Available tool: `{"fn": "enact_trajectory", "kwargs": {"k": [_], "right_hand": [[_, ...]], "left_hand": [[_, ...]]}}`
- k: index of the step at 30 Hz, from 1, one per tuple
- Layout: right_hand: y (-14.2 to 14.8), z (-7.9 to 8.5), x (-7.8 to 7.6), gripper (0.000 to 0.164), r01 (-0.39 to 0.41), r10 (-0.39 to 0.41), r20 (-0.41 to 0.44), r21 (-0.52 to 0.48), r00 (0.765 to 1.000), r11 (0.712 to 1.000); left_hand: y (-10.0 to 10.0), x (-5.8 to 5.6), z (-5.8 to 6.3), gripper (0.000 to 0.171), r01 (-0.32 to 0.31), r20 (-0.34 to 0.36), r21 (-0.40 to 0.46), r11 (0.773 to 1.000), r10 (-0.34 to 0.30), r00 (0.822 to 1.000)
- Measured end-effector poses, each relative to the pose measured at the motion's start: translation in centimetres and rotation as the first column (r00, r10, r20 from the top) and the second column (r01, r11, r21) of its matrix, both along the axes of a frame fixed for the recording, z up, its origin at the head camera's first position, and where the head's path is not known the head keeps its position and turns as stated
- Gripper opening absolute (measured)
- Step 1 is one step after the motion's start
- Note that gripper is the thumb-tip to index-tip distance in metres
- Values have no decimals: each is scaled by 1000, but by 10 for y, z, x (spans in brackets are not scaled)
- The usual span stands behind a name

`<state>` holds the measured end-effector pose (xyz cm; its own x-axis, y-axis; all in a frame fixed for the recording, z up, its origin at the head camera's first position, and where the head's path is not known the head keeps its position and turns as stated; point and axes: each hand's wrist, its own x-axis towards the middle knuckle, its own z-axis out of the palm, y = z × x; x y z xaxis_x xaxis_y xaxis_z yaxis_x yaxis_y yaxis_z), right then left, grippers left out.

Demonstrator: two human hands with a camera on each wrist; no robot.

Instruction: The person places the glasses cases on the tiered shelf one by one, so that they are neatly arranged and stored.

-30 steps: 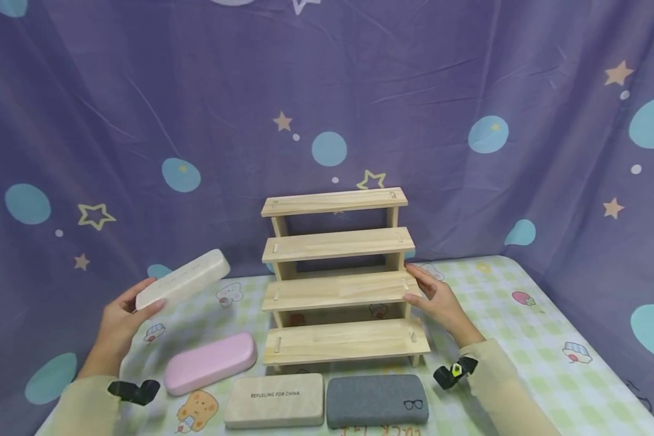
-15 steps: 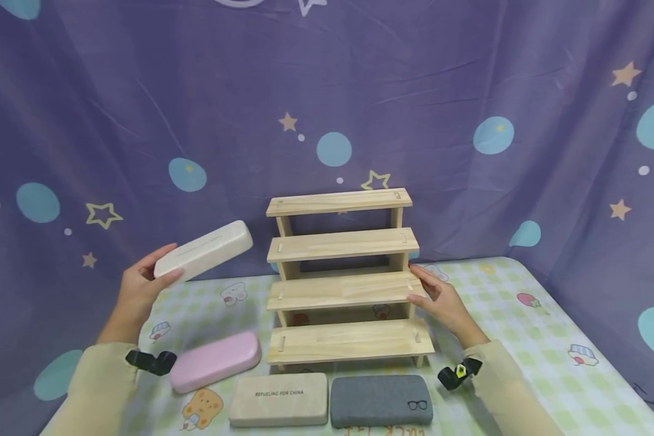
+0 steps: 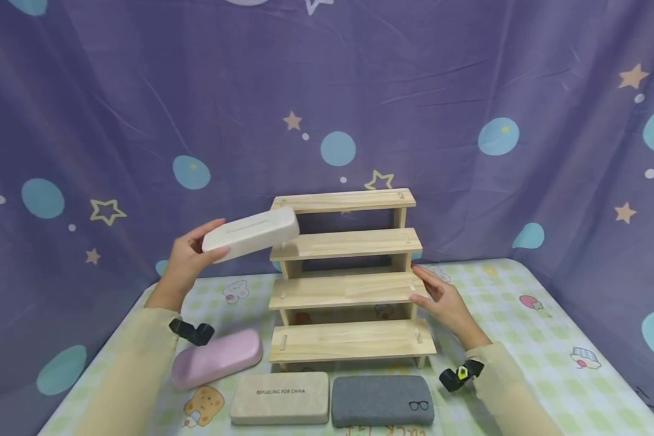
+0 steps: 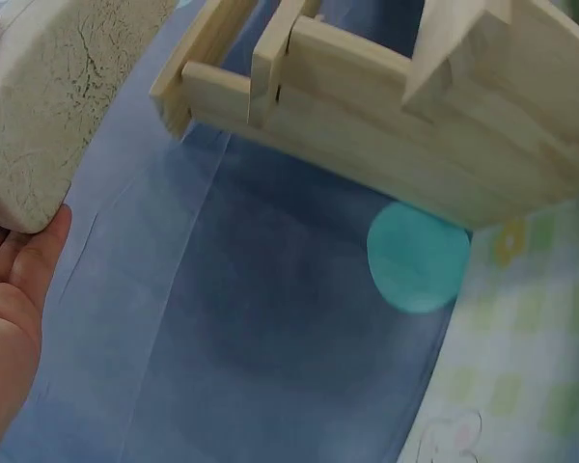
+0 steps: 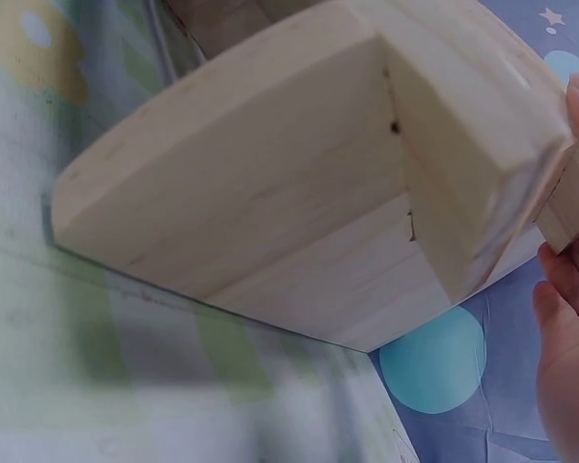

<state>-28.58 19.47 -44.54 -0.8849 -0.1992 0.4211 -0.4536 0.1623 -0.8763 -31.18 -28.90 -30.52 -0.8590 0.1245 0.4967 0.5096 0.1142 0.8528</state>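
Note:
My left hand holds a white glasses case by its left end, thumb in front and fingers behind. The case is raised off the table and tilted, its right end overlapping the upper left of a four-tier wooden display stand in the head view. In the left wrist view the case shows a cracked, stone-like surface beside the stand's side. At the right end of the second tier from the bottom, my right hand grips the board between thumb and fingers. The right wrist view shows its fingertips at the wood.
A pink glasses case lies left of the stand. In front are a beige case with printed lettering and a grey case with a glasses icon. A checkered cloth covers the table; a purple curtain hangs behind.
My left hand has carried the white glasses case up and to the right, from beside the stand to its upper tiers. The right hand keeps its grip on the stand.

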Motion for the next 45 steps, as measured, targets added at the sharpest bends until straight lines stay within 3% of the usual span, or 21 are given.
{"fn": "enact_trajectory", "kwargs": {"k": [8, 17, 24, 34, 45], "right_hand": [[7, -1, 0, 63, -2, 2, -13, -3, 1000, 1000], [9, 0, -1, 62, 0, 0, -28, -27, 1000, 1000], [5, 2, -2, 63, -4, 4, -7, -43, 1000, 999], [5, -4, -3, 63, -13, 13, -11, -58, 1000, 998], [-1, -4, -2, 62, -21, 20, -17, -61, 1000, 998]], "left_hand": [[30, -35, 14, 60, -17, 12, -57, 998, 18, 1000], [70, -62, 31, 60, 110, 5, 12, 994, -110, 994], [94, -70, 37, 62, 93, 46, -28, 995, -91, 995], [113, -79, 44, 63, 97, 81, -42, 994, -94, 992], [127, -90, 46, 63, 115, 127, 23, 993, -117, 985]]}}
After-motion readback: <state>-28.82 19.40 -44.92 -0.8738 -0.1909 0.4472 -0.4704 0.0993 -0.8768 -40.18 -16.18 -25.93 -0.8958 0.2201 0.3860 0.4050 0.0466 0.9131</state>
